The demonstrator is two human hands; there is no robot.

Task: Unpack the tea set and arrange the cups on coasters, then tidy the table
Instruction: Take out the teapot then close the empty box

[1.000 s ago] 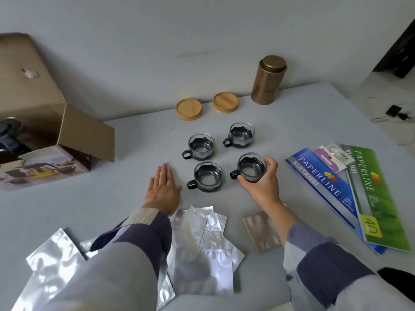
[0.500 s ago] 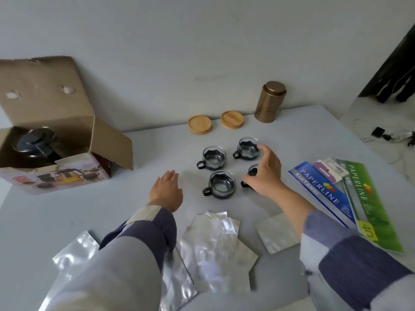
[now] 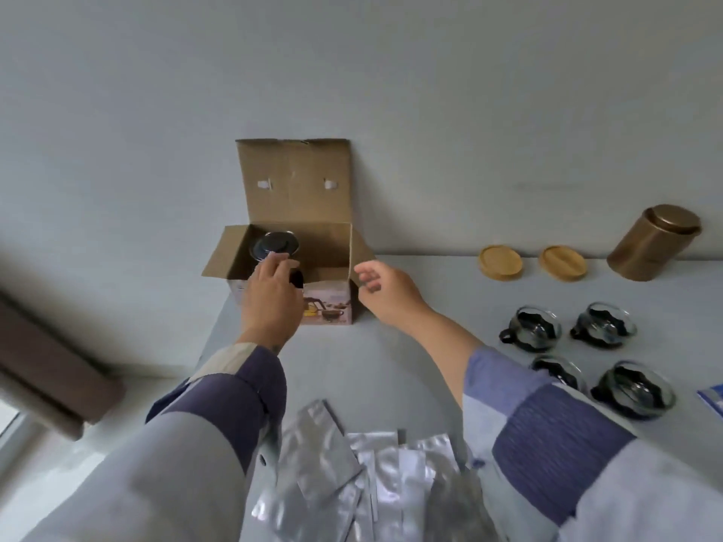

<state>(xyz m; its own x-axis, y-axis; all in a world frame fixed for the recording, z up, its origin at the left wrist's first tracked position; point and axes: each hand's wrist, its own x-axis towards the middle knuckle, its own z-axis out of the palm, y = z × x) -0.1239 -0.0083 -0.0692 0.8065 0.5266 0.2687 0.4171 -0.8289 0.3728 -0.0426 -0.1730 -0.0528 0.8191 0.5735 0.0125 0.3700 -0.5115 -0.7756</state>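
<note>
Looking down from the head camera, I record an open cardboard box (image 3: 297,244) standing at the far left of the grey table (image 3: 391,365), against the wall, its top flap upright and its side flaps spread. Inside it, toward the left, sits a teapot (image 3: 276,244) with a dark round lid; only the lid and a little of the glass below it show.

My left hand (image 3: 270,299) reaches over the box's front wall, fingers extended and slightly bent, the fingertips (image 3: 274,262) at the near rim of the lid. Whether they touch it I cannot tell; nothing is gripped. My right hand (image 3: 385,291) hangs just beside the box's right flap, fingers loosely curled and parted, holding nothing, with a small gap to the cardboard.

Well apart to the right stand four glass cups (image 3: 587,354) with dark holders, grouped two by two on the bare table. Behind them, near the wall, lie two wooden coasters (image 3: 532,263) side by side, with no cup on them, and beside these a bronze canister (image 3: 653,242). Silver foil pouches (image 3: 364,475) lie heaped at the near edge between my sleeves. A blue corner of printed paper (image 3: 712,399) shows at the right edge.
</note>
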